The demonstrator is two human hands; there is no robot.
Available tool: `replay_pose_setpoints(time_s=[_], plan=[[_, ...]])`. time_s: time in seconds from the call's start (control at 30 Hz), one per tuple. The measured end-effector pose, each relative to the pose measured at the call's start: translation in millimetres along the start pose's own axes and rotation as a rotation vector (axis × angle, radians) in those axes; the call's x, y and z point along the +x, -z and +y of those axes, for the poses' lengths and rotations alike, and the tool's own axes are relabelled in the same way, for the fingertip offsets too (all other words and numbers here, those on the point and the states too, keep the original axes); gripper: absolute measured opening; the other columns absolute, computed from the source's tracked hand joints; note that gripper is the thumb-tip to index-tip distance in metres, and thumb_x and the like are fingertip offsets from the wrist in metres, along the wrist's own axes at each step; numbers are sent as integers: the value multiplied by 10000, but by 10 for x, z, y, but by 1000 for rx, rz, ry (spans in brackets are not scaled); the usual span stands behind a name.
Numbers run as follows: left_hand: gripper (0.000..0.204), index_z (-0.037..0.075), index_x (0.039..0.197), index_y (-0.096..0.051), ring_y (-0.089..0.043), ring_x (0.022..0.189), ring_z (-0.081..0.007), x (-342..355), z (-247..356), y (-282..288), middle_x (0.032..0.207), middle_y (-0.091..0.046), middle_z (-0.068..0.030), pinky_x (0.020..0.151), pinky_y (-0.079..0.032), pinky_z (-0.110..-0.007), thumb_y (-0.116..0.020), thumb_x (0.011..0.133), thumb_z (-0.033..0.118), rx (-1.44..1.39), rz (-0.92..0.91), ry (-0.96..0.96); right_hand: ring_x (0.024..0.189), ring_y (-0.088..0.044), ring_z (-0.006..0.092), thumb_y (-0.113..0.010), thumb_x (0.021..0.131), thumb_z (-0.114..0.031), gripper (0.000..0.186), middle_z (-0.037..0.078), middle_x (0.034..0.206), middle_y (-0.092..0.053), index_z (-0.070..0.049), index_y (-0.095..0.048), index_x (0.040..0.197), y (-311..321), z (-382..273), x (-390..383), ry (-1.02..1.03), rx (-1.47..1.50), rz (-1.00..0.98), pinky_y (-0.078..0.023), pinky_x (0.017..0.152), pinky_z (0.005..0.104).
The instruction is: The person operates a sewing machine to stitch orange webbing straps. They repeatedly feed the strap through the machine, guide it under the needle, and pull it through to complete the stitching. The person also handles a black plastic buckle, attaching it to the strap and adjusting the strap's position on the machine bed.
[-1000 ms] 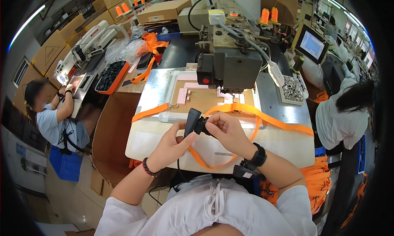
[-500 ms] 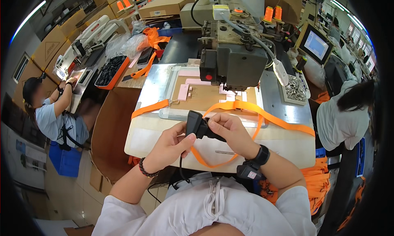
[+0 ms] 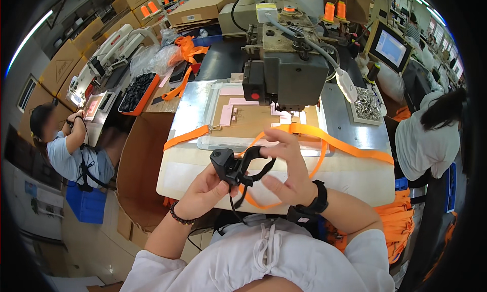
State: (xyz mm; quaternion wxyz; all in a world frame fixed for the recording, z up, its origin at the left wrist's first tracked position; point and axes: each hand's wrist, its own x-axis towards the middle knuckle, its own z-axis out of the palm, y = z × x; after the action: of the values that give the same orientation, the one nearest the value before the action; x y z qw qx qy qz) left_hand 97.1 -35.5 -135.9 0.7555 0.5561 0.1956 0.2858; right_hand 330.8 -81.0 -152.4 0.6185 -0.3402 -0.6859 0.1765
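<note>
My left hand [image 3: 203,193] grips a black plastic device [image 3: 225,166], with a dark cable hanging from it. A black strap [image 3: 269,166] loops out from the device's right side. My right hand [image 3: 293,173] has its thumb and fingers spread around that loop, fingertips at the strap. A long orange strap [image 3: 355,151] with a metal clip [image 3: 217,128] lies over the pale table edge [image 3: 175,178], behind and below my hands. Beyond it is a sewing machine head [image 3: 286,71] above a clamp plate with cardboard and pink pieces [image 3: 225,114].
A tray of metal fittings [image 3: 364,105] is at right, an orange bin of black parts [image 3: 136,94] at left. A tall cardboard box [image 3: 132,180] stands beside the table. Co-workers sit at left [image 3: 76,155] and right [image 3: 426,140]. Orange straps [image 3: 390,221] pile at lower right.
The black device has tilted, and its strap now stands out as an open loop. My right hand's fingers have spread from their pinch on it and moved up and right.
</note>
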Motion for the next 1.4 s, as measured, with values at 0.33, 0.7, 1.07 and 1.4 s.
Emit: replay_pose_setpoints(time_s=[0.33,0.7,1.07,1.4], plan=[[660,36,1471,-302,-584,1223,-226,50,-203,2,1337,-556,-124,1028,-483,-398,-673,928,100,-73,-45,-41,1140,-489,310,-855,661,-346,351,43,1165,-587,-150,-625,839,-88,-251,43,173,-434,-2,-352,963,461],[569,27,1454,-356,-512,1233,-140,92,-249,-114,1380,-503,-66,1037,-418,-311,-624,982,198,-24,23,-140,1171,-496,273,-822,716,-265,255,33,1173,-603,-131,-656,855,-34,-271,28,196,-271,-110,-344,979,494],[607,20,1442,-345,-595,1125,-153,113,-214,-60,1217,-604,-58,961,-488,-327,-665,954,187,-11,144,-159,1016,-572,285,-769,831,-183,313,154,1205,-561,-58,-659,1097,10,-284,46,114,-231,49,-450,912,378],[621,32,1425,-382,-604,1095,-148,42,-170,-90,1220,-599,-67,924,-499,-312,-704,926,211,18,53,-57,759,-644,251,-692,892,-89,204,117,885,-659,-24,-658,1082,158,-269,258,-141,-136,-65,-507,693,313]])
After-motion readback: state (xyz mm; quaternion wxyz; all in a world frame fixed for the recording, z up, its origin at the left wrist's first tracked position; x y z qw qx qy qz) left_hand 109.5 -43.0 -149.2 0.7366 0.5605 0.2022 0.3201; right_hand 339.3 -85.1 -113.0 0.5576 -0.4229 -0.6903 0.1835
